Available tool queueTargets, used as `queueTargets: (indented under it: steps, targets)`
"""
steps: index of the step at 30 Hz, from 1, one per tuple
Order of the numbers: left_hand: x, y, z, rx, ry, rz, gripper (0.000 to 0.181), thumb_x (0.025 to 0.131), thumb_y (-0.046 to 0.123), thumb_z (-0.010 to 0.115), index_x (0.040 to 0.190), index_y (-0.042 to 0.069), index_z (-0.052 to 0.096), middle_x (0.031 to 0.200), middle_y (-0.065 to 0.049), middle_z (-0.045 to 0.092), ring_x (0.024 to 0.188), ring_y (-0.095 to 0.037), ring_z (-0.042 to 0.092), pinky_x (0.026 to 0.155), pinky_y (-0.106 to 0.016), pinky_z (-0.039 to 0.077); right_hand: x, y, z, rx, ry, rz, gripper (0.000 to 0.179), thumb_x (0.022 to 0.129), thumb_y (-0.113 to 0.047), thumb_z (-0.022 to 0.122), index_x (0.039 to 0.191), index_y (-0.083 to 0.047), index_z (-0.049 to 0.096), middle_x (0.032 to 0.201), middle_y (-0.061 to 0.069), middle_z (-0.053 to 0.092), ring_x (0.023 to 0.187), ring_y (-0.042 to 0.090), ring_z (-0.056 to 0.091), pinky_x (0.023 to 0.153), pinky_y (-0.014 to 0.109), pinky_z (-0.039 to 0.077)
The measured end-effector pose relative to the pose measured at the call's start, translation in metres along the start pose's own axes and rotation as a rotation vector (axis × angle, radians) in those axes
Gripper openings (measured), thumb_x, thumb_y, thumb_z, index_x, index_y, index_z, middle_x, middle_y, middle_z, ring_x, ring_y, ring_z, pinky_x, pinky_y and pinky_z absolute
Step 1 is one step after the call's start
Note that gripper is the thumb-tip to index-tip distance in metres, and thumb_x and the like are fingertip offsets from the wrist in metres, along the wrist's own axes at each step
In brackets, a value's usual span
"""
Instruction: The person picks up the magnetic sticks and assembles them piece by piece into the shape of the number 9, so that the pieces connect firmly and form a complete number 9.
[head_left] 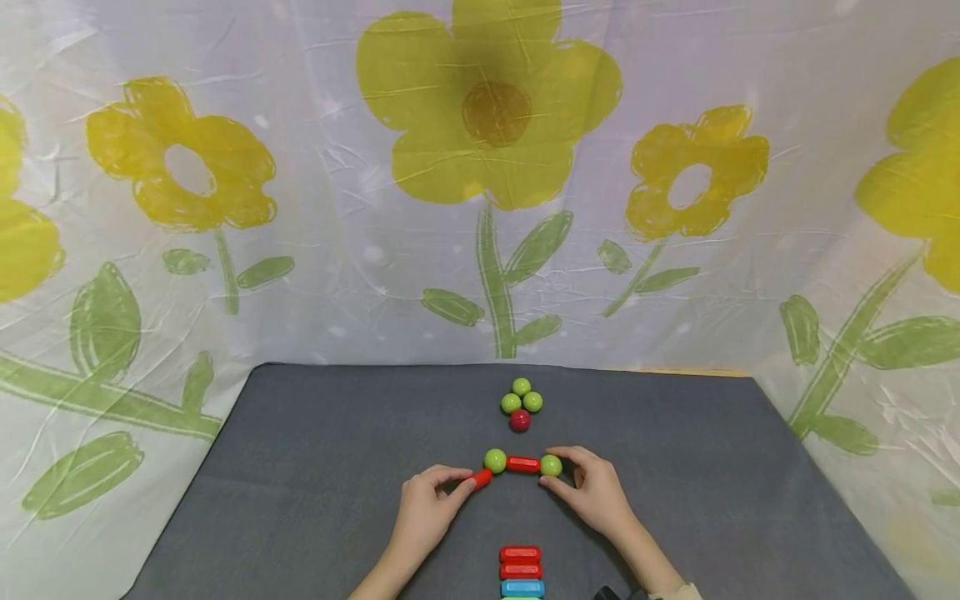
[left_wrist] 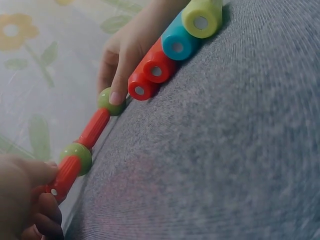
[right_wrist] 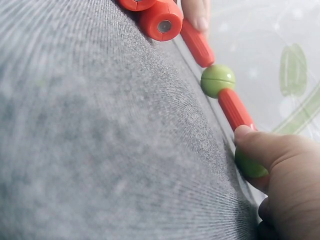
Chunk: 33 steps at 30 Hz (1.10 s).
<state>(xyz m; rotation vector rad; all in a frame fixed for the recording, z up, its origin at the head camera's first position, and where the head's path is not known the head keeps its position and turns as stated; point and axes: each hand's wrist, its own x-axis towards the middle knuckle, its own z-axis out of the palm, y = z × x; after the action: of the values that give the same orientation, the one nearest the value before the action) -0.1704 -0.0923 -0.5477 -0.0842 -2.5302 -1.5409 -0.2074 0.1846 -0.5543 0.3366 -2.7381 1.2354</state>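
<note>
a red rod (head_left: 482,478) and a green ball (head_left: 551,465) form the ends of a short chain on the dark surface (head_left: 315,433), about midway between its left and right edges. between them come another green ball (head_left: 495,461) and a middle red rod (head_left: 523,464), which touches both balls. the end rod appears to meet its ball at an angle, so the chain bends there.

the left hand (head_left: 427,510) pinches the end rod in its grip, and the right hand (head_left: 596,492) has thumb and fingers on opposite sides of the end ball. holding both ends probably steadies the pieces, since a loose ball could roll.

towards the far edge, three green balls (head_left: 532,402) and a red ball (head_left: 521,420) sit bunched together, perhaps to keep them from rolling. nearer the person, two red rods (head_left: 521,571), a blue rod (head_left: 522,588) and a yellow-green rod (head_left: 522,597) lie side by side, likely for easy reach. a flowered sheet (head_left: 337,275) hangs beyond the far edge.

the left wrist view shows silvery discs (left_wrist: 139,90) in the rod ends, including the held rod's free end, which the head view does not show; they may be magnets. the right wrist view shows a seam round the middle ball, while only the head view shows the bunched balls
</note>
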Motion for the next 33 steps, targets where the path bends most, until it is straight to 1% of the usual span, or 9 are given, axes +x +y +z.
queueTargets:
  steps: [6, 10, 13, 18, 20, 23, 26, 29, 33]
  targets:
    - [0.001, -0.001, 0.001, -0.004, 0.045, 0.011, 0.006, 0.092, 0.016, 0.085, 0.097, 0.014, 0.086, 0.088, 0.001, 0.078, 0.045, -0.001, 0.043, 0.044, -0.021, 0.037, -0.001, -0.001, -0.002, -0.002, -0.004, -0.001, 0.039, 0.083, -0.024, 0.094, 0.119, -0.019, 0.08, 0.1, -0.009, 0.07, 0.05, 0.006, 0.04, 0.051, 0.023, 0.035]
    - [0.002, -0.002, -0.001, 0.004, 0.009, -0.001, 0.007, 0.092, 0.015, 0.084, 0.099, 0.013, 0.085, 0.089, 0.0, 0.078, 0.044, -0.001, 0.043, 0.043, -0.022, 0.038, 0.0, -0.003, -0.002, 0.0, -0.003, -0.015, 0.04, 0.083, -0.024, 0.094, 0.12, -0.019, 0.08, 0.1, -0.009, 0.07, 0.051, 0.005, 0.04, 0.051, 0.023, 0.035]
    - [0.005, -0.003, -0.007, 0.018, -0.077, 0.0, 0.011, 0.093, 0.014, 0.083, 0.104, 0.013, 0.084, 0.097, -0.001, 0.078, 0.045, -0.002, 0.045, 0.044, -0.022, 0.039, 0.0, -0.004, -0.001, -0.003, -0.003, -0.024, 0.04, 0.083, -0.024, 0.094, 0.12, -0.019, 0.08, 0.101, -0.009, 0.07, 0.051, 0.005, 0.04, 0.051, 0.022, 0.035]
    - [0.012, -0.011, -0.021, 0.007, -0.288, 0.02, 0.029, 0.09, 0.011, 0.084, 0.119, 0.008, 0.079, 0.11, -0.005, 0.077, 0.05, -0.003, 0.049, 0.046, -0.022, 0.042, 0.0, -0.003, 0.001, -0.004, -0.005, -0.022, 0.039, 0.083, -0.025, 0.094, 0.119, -0.019, 0.08, 0.101, -0.01, 0.07, 0.05, 0.005, 0.04, 0.05, 0.023, 0.035]
    - [0.014, -0.014, -0.026, -0.014, -0.356, 0.021, 0.036, 0.089, 0.008, 0.084, 0.124, 0.007, 0.077, 0.113, -0.005, 0.076, 0.052, -0.004, 0.051, 0.046, -0.022, 0.042, -0.001, -0.003, 0.001, -0.003, -0.004, -0.02, 0.039, 0.083, -0.025, 0.094, 0.119, -0.019, 0.08, 0.101, -0.01, 0.07, 0.05, 0.005, 0.04, 0.05, 0.023, 0.035]
    - [0.016, -0.016, -0.029, -0.039, -0.413, 0.012, 0.039, 0.089, 0.006, 0.084, 0.127, 0.007, 0.076, 0.104, -0.003, 0.076, 0.052, -0.006, 0.055, 0.046, -0.023, 0.044, -0.001, -0.002, 0.002, -0.005, 0.001, -0.02, 0.038, 0.083, -0.025, 0.094, 0.118, -0.02, 0.08, 0.099, -0.01, 0.069, 0.05, 0.005, 0.04, 0.05, 0.023, 0.035]
    - [0.017, -0.017, -0.028, -0.041, -0.421, 0.005, 0.037, 0.09, 0.008, 0.085, 0.125, 0.009, 0.078, 0.088, 0.002, 0.073, 0.051, -0.008, 0.057, 0.046, -0.024, 0.046, -0.001, -0.001, 0.002, -0.008, 0.002, -0.022, 0.038, 0.083, -0.025, 0.094, 0.118, -0.021, 0.08, 0.098, -0.011, 0.069, 0.05, 0.005, 0.039, 0.05, 0.023, 0.035]
    - [0.015, -0.017, -0.026, -0.032, -0.403, 0.007, 0.034, 0.088, 0.011, 0.087, 0.122, 0.011, 0.08, 0.082, 0.004, 0.07, 0.05, -0.009, 0.056, 0.045, -0.025, 0.046, -0.001, -0.001, 0.001, -0.008, 0.002, -0.025, 0.038, 0.083, -0.024, 0.094, 0.119, -0.021, 0.08, 0.098, -0.011, 0.069, 0.05, 0.005, 0.039, 0.05, 0.023, 0.034]
    - [0.014, -0.016, -0.022, -0.005, -0.363, 0.01, 0.032, 0.085, 0.014, 0.09, 0.116, 0.013, 0.081, 0.091, 0.005, 0.075, 0.05, -0.007, 0.052, 0.045, -0.024, 0.043, -0.001, -0.001, 0.0, -0.011, 0.005, -0.03, 0.039, 0.083, -0.024, 0.094, 0.119, -0.02, 0.08, 0.098, -0.011, 0.069, 0.05, 0.004, 0.039, 0.05, 0.022, 0.034]
